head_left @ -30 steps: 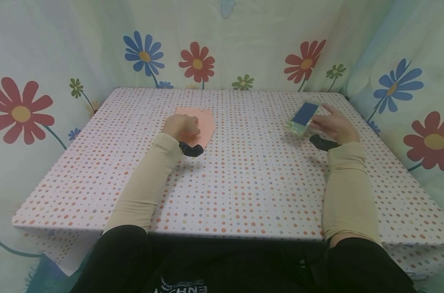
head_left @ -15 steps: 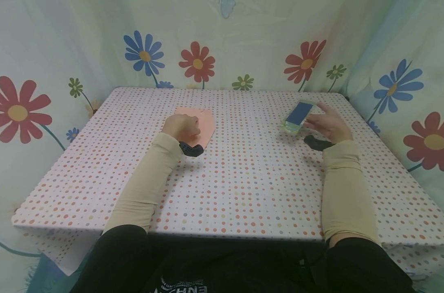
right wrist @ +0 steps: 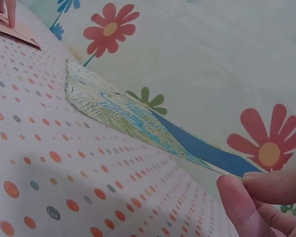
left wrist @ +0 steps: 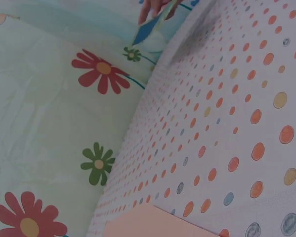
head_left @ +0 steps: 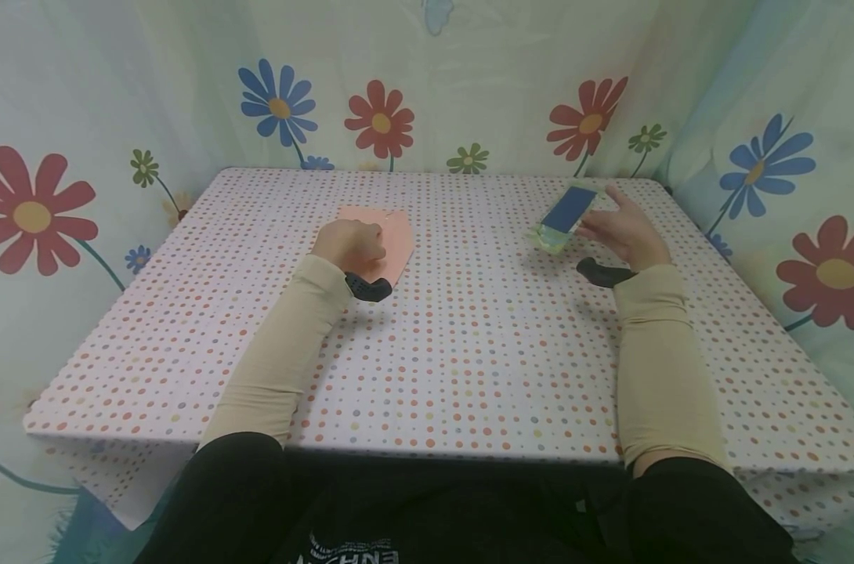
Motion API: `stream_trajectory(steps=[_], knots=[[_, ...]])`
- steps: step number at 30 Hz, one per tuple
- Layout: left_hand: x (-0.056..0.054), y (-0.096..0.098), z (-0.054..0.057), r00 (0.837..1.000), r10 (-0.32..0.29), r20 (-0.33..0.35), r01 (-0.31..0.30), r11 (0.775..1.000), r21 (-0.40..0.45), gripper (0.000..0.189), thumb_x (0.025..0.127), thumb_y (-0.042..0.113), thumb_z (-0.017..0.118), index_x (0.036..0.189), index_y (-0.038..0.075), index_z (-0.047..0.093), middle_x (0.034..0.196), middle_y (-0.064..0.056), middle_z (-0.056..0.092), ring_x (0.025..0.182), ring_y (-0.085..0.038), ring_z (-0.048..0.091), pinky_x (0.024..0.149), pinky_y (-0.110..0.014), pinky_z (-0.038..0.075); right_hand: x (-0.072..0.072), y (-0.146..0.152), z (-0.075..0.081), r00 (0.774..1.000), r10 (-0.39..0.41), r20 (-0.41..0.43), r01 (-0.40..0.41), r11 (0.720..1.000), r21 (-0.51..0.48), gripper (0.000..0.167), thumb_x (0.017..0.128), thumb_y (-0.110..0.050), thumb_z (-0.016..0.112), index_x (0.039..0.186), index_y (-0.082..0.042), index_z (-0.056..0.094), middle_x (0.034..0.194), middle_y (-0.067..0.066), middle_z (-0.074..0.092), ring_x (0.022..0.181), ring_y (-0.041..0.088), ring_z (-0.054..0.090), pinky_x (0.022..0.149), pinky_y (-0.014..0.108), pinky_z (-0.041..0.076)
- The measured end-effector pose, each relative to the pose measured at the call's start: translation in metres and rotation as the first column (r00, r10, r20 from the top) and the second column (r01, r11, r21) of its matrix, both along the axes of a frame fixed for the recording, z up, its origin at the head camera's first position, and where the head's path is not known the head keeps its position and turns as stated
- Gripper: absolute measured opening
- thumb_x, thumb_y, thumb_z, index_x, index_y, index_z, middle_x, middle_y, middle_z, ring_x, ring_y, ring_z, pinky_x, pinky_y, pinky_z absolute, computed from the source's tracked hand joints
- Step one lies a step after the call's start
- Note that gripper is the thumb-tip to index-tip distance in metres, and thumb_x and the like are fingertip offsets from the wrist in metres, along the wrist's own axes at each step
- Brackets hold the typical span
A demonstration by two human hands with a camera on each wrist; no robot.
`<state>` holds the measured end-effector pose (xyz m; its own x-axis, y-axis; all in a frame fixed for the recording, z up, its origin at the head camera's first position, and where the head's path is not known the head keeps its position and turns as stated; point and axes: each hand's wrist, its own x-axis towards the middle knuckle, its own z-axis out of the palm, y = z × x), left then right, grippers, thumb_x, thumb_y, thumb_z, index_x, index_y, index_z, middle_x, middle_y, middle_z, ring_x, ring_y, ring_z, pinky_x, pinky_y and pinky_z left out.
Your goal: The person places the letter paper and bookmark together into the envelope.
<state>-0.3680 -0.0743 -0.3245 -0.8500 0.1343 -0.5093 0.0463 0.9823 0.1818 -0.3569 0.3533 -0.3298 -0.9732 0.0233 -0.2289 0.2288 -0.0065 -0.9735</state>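
Note:
My left hand [head_left: 348, 243] rests on a flat pink paper piece [head_left: 396, 241] at the left middle of the table. Its fingers point straight down onto the paper in the right wrist view, where layered pink edges [right wrist: 17, 30] show. Over the table's right side, my right hand [head_left: 627, 233] pinches a thin flat card [head_left: 568, 210] by its edge, between thumb and fingertips [right wrist: 234, 195]. The card has a green, white and blue pattern [right wrist: 123, 111] and a plain dark blue panel [right wrist: 207, 150]. It is tilted, held above the cloth. Its underside is hidden in the head view.
A white cloth with coloured dots [head_left: 462, 337] covers the table [head_left: 462, 423]. Curtains with printed flowers [head_left: 512, 78] hang behind it and on both sides. Each wrist bears a black band piece [head_left: 603, 273].
My right hand has moved left and slightly farther back, carrying the card with it. The left hand and the pink paper have stayed in place.

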Motion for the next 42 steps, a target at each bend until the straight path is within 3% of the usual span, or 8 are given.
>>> stream_trajectory(steps=[5, 12, 19, 22, 35, 42], knots=[[-0.001, 0.0, -0.001, 1.0, -0.011, -0.007, 0.011, 1.0, 0.002, 0.025, 0.095, 0.036, 0.049, 0.115, 0.022, 0.048, 0.124, -0.006, 0.041, 0.112, -0.026, 0.037, 0.088, -0.04, 0.033, 0.0, -0.008, 0.001, 0.999, 0.017, -0.036, -0.017, 1.0, 0.011, 0.088, 0.094, -0.001, 0.052, 0.152, -0.035, -0.005, 0.124, 0.007, 0.043, 0.086, 0.003, 0.061, 0.073, 0.015, 0.051], [0.0, 0.0, 0.0, 1.0, -0.021, -0.02, 0.021, 1.0, 0.002, 0.03, 0.095, 0.037, 0.05, 0.121, 0.023, 0.047, 0.127, -0.004, 0.042, 0.113, -0.025, 0.037, 0.091, -0.04, 0.033, -0.004, -0.014, -0.002, 0.998, 0.023, -0.067, -0.027, 0.998, -0.058, 0.09, 0.092, 0.005, 0.051, 0.153, -0.03, -0.006, 0.115, 0.007, 0.045, 0.083, 0.006, 0.064, 0.071, 0.018, 0.053], [0.0, 0.0, -0.002, 1.0, -0.006, -0.03, 0.006, 1.0, 0.006, 0.033, 0.094, 0.038, 0.052, 0.124, 0.024, 0.048, 0.129, -0.003, 0.045, 0.115, -0.026, 0.038, 0.095, -0.041, 0.033, -0.008, -0.022, -0.002, 0.998, 0.016, -0.055, -0.012, 0.998, 0.066, 0.086, 0.094, -0.001, 0.051, 0.153, -0.03, -0.005, 0.112, 0.005, 0.046, 0.082, 0.004, 0.062, 0.072, 0.016, 0.052], [0.0, 0.0, -0.003, 0.999, -0.013, -0.034, 0.013, 1.0, -0.002, 0.032, 0.094, 0.038, 0.052, 0.122, 0.024, 0.049, 0.127, -0.004, 0.046, 0.114, -0.026, 0.038, 0.093, -0.041, 0.034, -0.008, -0.024, -0.002, 0.998, 0.024, -0.054, -0.021, 0.998, 0.066, 0.085, 0.095, -0.002, 0.05, 0.153, -0.03, -0.006, 0.113, 0.005, 0.047, 0.083, 0.004, 0.062, 0.073, 0.015, 0.052], [-0.002, -0.002, -0.003, 0.994, -0.097, -0.055, 0.095, 0.995, -0.043, 0.025, 0.095, 0.036, 0.046, 0.114, 0.02, 0.049, 0.115, -0.005, 0.049, 0.106, -0.024, 0.041, 0.087, -0.039, 0.033, -0.007, -0.037, 0.0, 0.996, 0.003, -0.087, -0.003, 1.0, -0.002, 0.082, 0.094, 0.003, 0.049, 0.153, -0.028, 0.001, 0.116, 0.005, 0.046, 0.09, 0.007, 0.061, 0.074, 0.016, 0.052], [-0.002, -0.001, -0.002, 0.998, -0.055, -0.041, 0.054, 0.998, -0.021, 0.027, 0.094, 0.038, 0.048, 0.117, 0.023, 0.049, 0.122, -0.005, 0.047, 0.11, -0.025, 0.039, 0.089, -0.04, 0.033, -0.005, -0.049, 0.002, 0.992, 0.023, -0.126, -0.035, 0.995, -0.095, 0.076, 0.092, 0.009, 0.048, 0.152, -0.023, 0.013, 0.115, 0.007, 0.049, 0.085, 0.009, 0.063, 0.074, 0.018, 0.053]])
